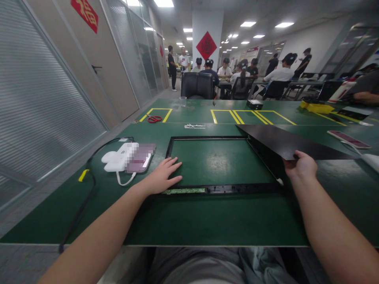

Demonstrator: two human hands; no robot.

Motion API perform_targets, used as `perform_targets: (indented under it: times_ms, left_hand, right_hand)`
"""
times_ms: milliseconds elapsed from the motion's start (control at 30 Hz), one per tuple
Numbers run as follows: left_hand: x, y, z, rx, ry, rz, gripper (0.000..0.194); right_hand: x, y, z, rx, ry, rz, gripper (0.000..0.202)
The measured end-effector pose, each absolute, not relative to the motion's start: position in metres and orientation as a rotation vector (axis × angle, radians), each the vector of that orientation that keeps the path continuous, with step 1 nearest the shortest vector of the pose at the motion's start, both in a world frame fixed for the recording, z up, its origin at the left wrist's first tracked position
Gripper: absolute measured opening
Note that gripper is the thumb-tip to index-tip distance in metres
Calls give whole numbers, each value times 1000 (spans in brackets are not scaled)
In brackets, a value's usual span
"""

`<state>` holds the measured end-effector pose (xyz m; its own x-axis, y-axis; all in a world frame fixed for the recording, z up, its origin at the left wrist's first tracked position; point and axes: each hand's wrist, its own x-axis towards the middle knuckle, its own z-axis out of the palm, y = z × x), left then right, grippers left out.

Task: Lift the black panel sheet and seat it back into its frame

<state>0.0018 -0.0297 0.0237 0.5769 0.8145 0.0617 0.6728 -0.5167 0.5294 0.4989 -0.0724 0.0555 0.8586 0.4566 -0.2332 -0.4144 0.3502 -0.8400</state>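
Observation:
A black rectangular frame (237,189) lies on the green table (219,221), with a green circuit strip (186,191) along its near side. My left hand (162,174) rests on the frame's left side, its fingers spread. My right hand (302,167) grips the near edge of a thin dark panel (278,142) at the right. The panel is tilted, raised above the table, and its far left corner is by the frame's far right corner. Under the panel, part of the frame's right side is hidden. A small white piece (280,182) sits at the frame's near right corner.
Left of the frame are a phone (148,157), white devices (114,161) and a black cable (89,189). Red scissors (154,118), small white parts (194,126) and a black box (254,104) lie farther back. Another phone (349,139) is at the right. Several people sit or stand beyond.

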Motion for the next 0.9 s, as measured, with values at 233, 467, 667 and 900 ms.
perform_targets:
  times_ms: [233,467,667,900]
  left_hand:
    - [2,-30,24,2397,1207,419,72]
    - [5,-29,33,2279,1331,667,70]
    - [10,-28,44,1474,1216,1126,61]
    - [9,-30,66,778,941,1181,33]
  right_hand:
    - [482,-79,72,-1008,-2,567,22]
    - [470,-87,84,-914,-43,688,21]
    - [469,-95,88,-899,-114,755,31]
    - [469,-100,86,-928,-193,879,33]
